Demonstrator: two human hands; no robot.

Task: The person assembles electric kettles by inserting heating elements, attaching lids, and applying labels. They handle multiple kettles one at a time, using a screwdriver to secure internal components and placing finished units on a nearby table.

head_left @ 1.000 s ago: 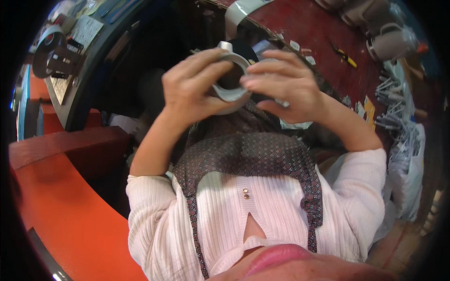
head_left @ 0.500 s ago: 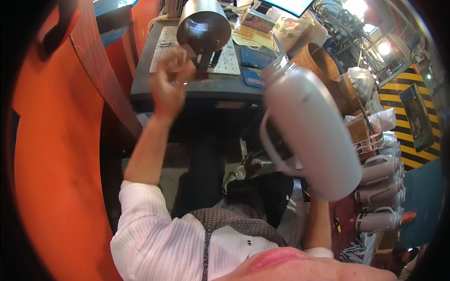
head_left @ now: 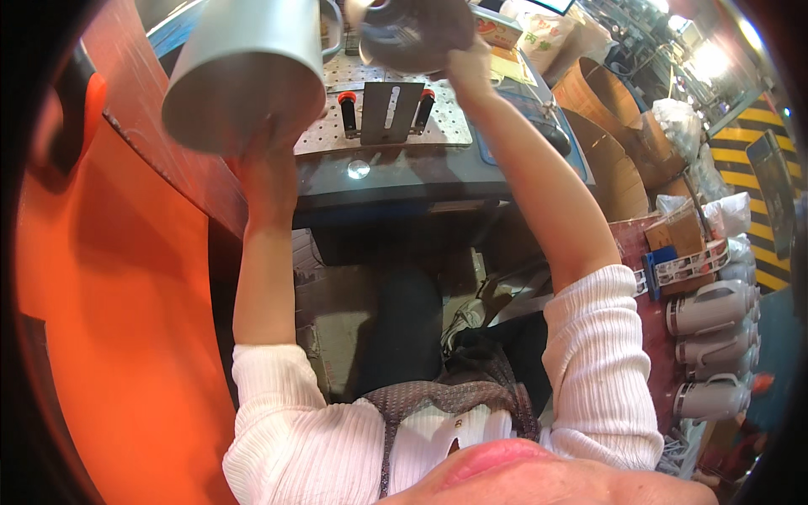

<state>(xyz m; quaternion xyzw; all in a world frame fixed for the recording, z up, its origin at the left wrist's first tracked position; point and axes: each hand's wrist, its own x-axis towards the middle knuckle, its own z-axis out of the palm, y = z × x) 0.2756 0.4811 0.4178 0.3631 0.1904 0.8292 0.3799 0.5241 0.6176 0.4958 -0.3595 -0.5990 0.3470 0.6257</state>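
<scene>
At the upper left I see a light grey jug [head_left: 244,76] with a side handle, its round base turned toward me. My left hand [head_left: 273,139] is closed on its lower end, with most of the fingers hidden. My right hand [head_left: 470,71] grips the side of a shiny metal cylinder [head_left: 412,38], which is blurred and partly cut off by the top edge. Below the cylinder stands a slotted metal bracket [head_left: 391,114] between two black posts with red tops. It is on a perforated plate [head_left: 450,126] on the dark table [head_left: 404,172].
Several grey jugs [head_left: 714,311] with handles lie stacked at the right. Brown cardboard [head_left: 602,93] curves beside the table's right side. A plastic bag [head_left: 547,38] and a small box [head_left: 497,29] are at the back. An orange panel [head_left: 126,295] borders my left.
The grey jug has gone from my right side to my left hand at the upper left. My right hand has reached up to the metal cylinder, which has shifted right, exposing the bracket.
</scene>
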